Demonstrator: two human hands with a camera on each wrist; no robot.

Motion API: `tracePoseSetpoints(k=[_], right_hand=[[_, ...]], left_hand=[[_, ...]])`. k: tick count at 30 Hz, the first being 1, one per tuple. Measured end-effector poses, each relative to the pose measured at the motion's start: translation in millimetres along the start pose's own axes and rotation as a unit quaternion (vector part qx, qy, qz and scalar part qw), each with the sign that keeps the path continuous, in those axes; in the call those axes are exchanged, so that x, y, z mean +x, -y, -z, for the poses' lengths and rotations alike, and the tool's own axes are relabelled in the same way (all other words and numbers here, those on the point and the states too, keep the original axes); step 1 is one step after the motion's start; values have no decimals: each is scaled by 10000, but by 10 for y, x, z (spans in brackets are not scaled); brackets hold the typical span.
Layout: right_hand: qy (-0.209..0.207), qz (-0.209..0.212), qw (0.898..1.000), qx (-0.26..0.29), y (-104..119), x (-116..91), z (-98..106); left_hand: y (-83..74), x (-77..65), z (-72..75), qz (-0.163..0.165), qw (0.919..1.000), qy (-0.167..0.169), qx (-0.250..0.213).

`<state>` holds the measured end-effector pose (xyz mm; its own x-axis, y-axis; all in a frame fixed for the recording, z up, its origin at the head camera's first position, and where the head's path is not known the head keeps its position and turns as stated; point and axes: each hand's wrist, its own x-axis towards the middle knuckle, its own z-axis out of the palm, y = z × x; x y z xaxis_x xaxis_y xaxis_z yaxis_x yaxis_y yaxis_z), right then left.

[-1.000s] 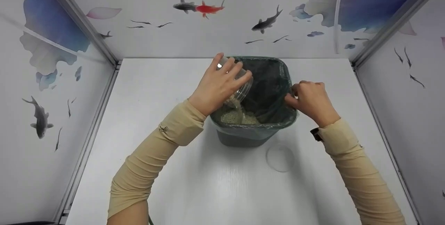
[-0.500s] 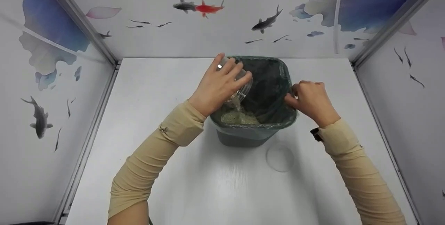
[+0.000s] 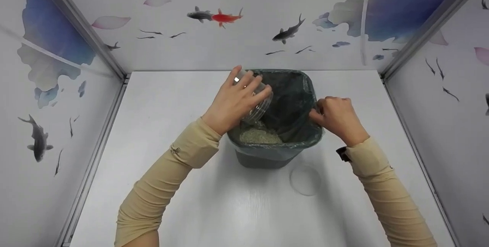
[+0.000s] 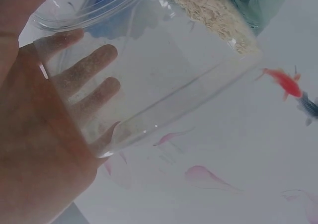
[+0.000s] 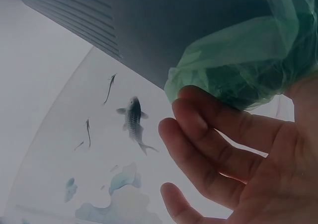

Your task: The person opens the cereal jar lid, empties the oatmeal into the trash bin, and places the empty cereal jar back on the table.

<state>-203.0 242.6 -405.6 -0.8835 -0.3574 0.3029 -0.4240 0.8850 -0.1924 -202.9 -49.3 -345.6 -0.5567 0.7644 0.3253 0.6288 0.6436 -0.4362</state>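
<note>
In the head view my left hand [image 3: 235, 104] grips a clear plastic jar [image 3: 261, 109], tilted mouth-down over the left side of a grey-green bin [image 3: 263, 159]. Through the jar's wall in the left wrist view show the fingers [image 4: 94, 62] round it and pale rice-like grains [image 4: 208, 10] gathered along one side. A heap of these grains [image 3: 260, 136] lies inside the bin. A thin green bag [image 5: 233, 60] lines the bin and folds over its rim. My right hand [image 3: 338, 117] holds the bag's edge at the right rim, index finger and thumb against the film.
A clear round lid [image 3: 305, 180] lies flat on the white table [image 3: 183, 209], just in front of the bin. White panels printed with fish [image 3: 229, 41] enclose the table at the back and both sides.
The stream of grains from the jar has thinned and hardly shows now. Both hands keep their places at the bin. The head view has shifted slightly, so the scene sits lower.
</note>
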Motion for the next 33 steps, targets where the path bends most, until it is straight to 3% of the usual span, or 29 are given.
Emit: tracePoseSetpoints(k=[5, 10, 19, 33], right_hand=[[11, -11, 10000, 88, 3, -50, -42], [62, -152, 9998, 127, -11, -79, -50], [12, -124, 9998, 162, -32, -38, -54], [14, -139, 9996, 245, -23, -22, -39]], left_hand=[[-25, -39, -27, 0, 10000, 62, -7], [-25, -25, -53, 51, 9999, -135, -5], [12, 20, -63, 255, 9963, -341, 740], [-27, 39, -35, 141, 9979, -44, 637]])
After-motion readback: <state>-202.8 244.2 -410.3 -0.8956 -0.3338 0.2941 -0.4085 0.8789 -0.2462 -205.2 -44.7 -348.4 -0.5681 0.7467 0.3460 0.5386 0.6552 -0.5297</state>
